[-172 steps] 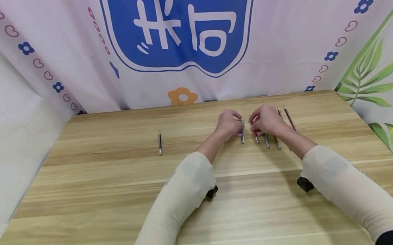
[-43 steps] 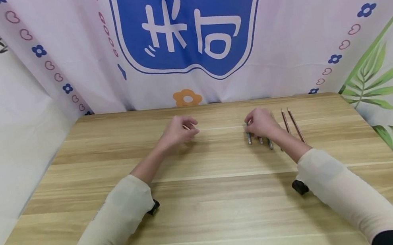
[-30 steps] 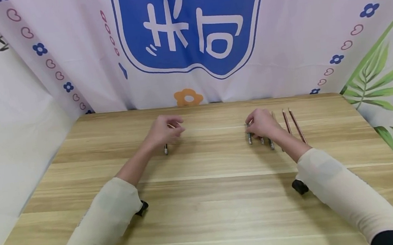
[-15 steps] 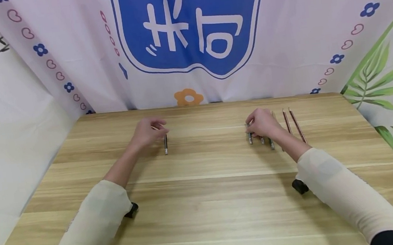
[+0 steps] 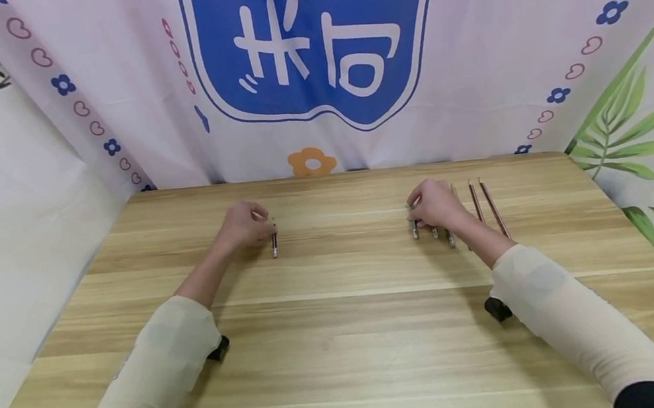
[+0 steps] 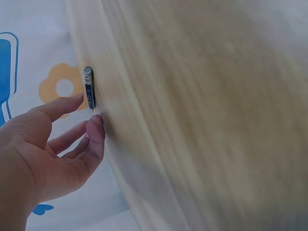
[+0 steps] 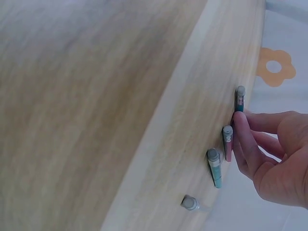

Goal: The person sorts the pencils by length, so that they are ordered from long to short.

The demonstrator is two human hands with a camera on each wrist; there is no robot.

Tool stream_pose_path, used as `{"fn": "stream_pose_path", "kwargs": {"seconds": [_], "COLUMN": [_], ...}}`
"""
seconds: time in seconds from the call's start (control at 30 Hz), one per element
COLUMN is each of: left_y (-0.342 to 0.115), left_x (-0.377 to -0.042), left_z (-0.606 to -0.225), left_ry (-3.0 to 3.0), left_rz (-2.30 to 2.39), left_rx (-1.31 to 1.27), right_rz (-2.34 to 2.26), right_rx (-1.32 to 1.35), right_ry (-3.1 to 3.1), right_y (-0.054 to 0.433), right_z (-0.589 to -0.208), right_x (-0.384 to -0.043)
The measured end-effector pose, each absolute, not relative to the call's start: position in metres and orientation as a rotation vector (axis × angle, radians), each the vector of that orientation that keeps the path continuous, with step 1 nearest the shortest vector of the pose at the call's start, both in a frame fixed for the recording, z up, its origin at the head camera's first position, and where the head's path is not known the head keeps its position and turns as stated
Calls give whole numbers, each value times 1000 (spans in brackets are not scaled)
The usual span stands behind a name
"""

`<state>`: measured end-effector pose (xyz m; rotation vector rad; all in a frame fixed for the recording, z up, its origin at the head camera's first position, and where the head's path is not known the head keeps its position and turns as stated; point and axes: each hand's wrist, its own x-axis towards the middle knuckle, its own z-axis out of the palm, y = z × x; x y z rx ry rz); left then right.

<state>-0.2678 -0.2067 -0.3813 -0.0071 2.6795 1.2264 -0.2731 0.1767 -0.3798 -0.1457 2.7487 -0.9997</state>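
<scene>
At the left of the table lies a black pencil (image 5: 274, 244), its eraser end toward the viewer. My left hand (image 5: 241, 225) is at its far part; in the left wrist view the thumb and fingers (image 6: 96, 130) are spread with a gap beside the pencil. On the right, my right hand (image 5: 436, 204) pinches a teal pencil (image 7: 239, 100) between thumb and fingertip. Beside it lie a red pencil (image 7: 228, 144) and a green pencil (image 7: 214, 168), partly under the hand in the head view. A further pencil (image 7: 189, 202) shows mainly its eraser end.
Two reddish-brown pencils (image 5: 476, 201) lie slanted at the right end of the row, partly behind the right forearm. The wooden table (image 5: 342, 348) ends at a printed curtain (image 5: 468, 69) along the back. A black wrist device (image 5: 498, 309) sits under the right sleeve.
My left hand has left the teal pencil and moved left to the black pencil, lowering beside it. My right hand has gone from the red pencil to the teal one and stays there.
</scene>
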Motion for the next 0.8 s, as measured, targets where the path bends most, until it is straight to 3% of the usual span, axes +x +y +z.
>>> {"fn": "stream_pose_path", "kwargs": {"seconds": [0.8], "left_y": [-191], "left_x": [-271], "left_z": [-381], "left_ry": [2651], "left_rz": [1159], "left_rx": [17], "right_rz": [-1077], "right_rx": [-63], "right_ry": [2730], "right_y": [176], "right_z": [-382], "right_x": [-276]}}
